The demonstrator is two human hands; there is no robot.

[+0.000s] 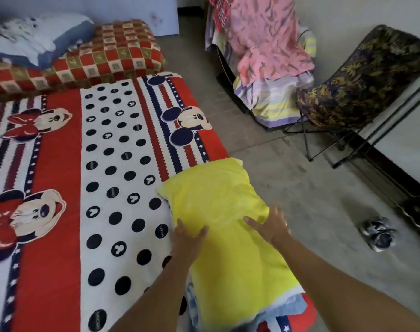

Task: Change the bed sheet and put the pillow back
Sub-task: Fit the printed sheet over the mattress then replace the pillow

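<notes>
Yellow pillow [223, 212] cloth, matt; bed sheet [113, 164] fuzzy printed cloth; floor [300, 188] rough concrete.

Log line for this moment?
yellow pillow: on bed edge | left hand: flat on it | right hand: flat on it | bed sheet: spread

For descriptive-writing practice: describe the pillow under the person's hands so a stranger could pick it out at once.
On the red, white and navy cartoon-mouse bed sheet, look along the right edge nearest the camera: the pillow lies under the left hand and right hand. It alone is bright yellow; the other pillow, at the far end, is pale blue.
</notes>
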